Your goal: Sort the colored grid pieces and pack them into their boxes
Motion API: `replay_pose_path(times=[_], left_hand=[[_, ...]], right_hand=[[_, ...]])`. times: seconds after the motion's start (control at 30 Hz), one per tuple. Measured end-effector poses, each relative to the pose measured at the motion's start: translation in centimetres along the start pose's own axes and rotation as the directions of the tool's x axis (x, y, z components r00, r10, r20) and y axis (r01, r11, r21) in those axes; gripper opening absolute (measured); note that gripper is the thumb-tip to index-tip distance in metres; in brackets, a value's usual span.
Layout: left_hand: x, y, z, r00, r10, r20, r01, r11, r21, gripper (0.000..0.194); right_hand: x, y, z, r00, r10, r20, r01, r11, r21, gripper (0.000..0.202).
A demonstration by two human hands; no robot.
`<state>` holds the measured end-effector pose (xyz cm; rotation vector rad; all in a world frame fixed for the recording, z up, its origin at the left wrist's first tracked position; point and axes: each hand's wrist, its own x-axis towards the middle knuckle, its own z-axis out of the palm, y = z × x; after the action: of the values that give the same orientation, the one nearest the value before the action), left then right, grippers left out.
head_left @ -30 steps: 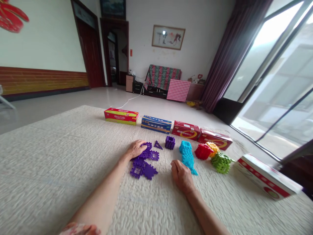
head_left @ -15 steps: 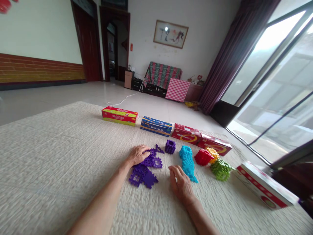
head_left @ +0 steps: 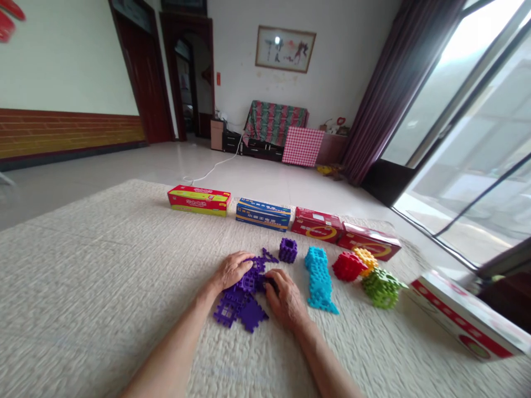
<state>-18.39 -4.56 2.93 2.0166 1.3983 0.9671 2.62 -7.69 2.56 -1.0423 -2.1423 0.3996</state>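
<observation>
Flat purple interlocking pieces lie in a loose overlapping pile on the beige textured mat. My left hand rests on the pile's upper left side, its fingers curled over purple pieces. From the right, my right hand has its thumb and fingers closed on a purple piece at the pile's edge. Just behind the hands stands a purple cube, with a small purple triangular piece beside it. A light-blue assembled strip lies to the right of my right hand.
Further right are red, yellow and green assembled shapes. A red-yellow box, a blue box and two dark red boxes form a row behind. A white-red box stands at right.
My right hand has moved left to the purple pile and closed on a piece at its edge. My left hand stays on the pile. The view has shifted slightly.
</observation>
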Motion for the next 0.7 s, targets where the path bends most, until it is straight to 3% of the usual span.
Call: replay_pose_path(times=[0.1,0.23,0.33,0.43,0.6,0.7], left_hand=[[0.4,0.0,-0.4,0.997,-0.073,0.017,0.075,0.987,-0.140,0.040],[2.6,-2.0,-0.7,0.975,-0.210,-0.072,0.172,0.921,-0.351,0.051],[4.6,-3.7,-0.2,0.938,-0.289,-0.191,0.214,0.918,-0.335,0.050],[5.5,-4.8,0.8,0.919,-0.258,-0.299,0.181,0.948,-0.263,0.043],[5.6,-5.3,1.6,0.923,-0.171,-0.345,0.140,0.984,-0.113,0.035],[5.6,-5.2,1.5,0.923,-0.135,-0.361,0.127,0.991,-0.045,0.032]], right_hand=[[-0.1,0.5,0.0,0.998,0.052,-0.046,-0.049,0.997,0.059,0.017],[0.1,1.0,0.2,0.992,0.088,-0.094,-0.078,0.991,0.107,0.016],[0.3,1.3,0.3,0.989,0.099,-0.105,-0.087,0.989,0.118,0.016],[0.3,1.4,0.3,0.987,0.112,-0.111,-0.099,0.988,0.118,0.017],[0.4,1.0,-0.1,0.998,0.031,-0.063,-0.025,0.995,0.095,0.023],[1.1,0.4,-0.5,0.997,-0.072,0.038,0.070,0.997,0.035,0.031]])
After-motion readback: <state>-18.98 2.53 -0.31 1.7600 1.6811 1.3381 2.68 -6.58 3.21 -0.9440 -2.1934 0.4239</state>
